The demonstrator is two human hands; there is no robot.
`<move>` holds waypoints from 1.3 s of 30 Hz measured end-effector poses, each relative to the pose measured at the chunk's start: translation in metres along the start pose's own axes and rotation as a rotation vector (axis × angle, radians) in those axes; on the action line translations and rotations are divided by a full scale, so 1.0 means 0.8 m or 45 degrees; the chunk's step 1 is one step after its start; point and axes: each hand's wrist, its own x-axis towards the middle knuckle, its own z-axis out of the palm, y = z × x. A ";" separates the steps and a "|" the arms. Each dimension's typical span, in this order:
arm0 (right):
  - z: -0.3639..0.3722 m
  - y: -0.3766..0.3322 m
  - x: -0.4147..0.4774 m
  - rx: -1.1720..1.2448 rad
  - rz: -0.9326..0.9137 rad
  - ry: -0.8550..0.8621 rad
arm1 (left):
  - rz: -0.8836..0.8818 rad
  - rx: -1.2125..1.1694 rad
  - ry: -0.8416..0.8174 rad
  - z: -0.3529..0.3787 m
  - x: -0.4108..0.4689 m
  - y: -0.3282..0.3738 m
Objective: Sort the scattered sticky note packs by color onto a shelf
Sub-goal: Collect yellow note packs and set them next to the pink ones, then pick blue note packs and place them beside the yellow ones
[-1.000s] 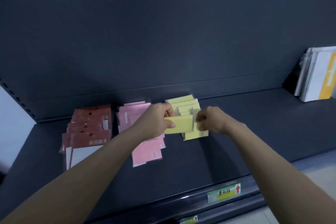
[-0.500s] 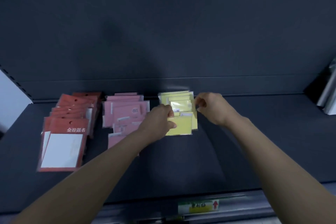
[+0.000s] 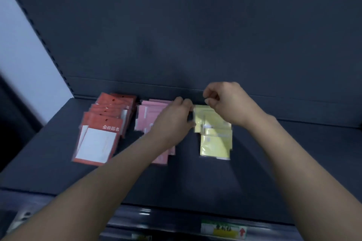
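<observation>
Three rows of sticky note packs lie on the dark shelf (image 3: pixel 195 178): red packs (image 3: pixel 98 139) on the left, pink packs (image 3: pixel 148 119) in the middle, yellow packs (image 3: pixel 215 143) on the right. My left hand (image 3: pixel 172 121) hovers over the pink row, its loosely curled fingertips at the left edge of the yellow row, holding nothing. My right hand (image 3: pixel 229 103) is above the back end of the yellow row with fingers curled and thumb near forefinger; I see nothing between them. My left forearm hides part of the pink row.
The shelf's back panel (image 3: pixel 195 35) rises right behind the rows. A slotted upright (image 3: pixel 49 53) borders the shelf on the left. A yellow-green price label (image 3: pixel 223 230) sits on the front rail. Bare shelf stretches right of the yellow row.
The yellow pack that my left hand held now lies in the yellow row. My left hand has let go, and my right hand has lifted toward the back of that row. The camera shifted.
</observation>
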 end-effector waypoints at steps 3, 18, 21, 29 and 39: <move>-0.001 -0.073 0.021 -0.090 -0.181 0.029 | -0.017 0.153 0.203 -0.080 -0.032 -0.031; 0.114 -0.573 0.012 0.166 -0.979 -0.013 | -0.748 0.637 0.691 -0.376 -0.390 -0.246; 0.147 -0.659 -0.007 0.214 -1.102 -0.037 | -0.885 0.666 0.709 -0.404 -0.460 -0.278; 0.232 -0.838 -0.043 0.267 -1.324 -0.253 | -1.337 0.659 0.765 -0.460 -0.619 -0.349; 0.309 -0.951 0.015 0.166 -1.371 -0.418 | -1.657 0.451 0.694 -0.499 -0.655 -0.477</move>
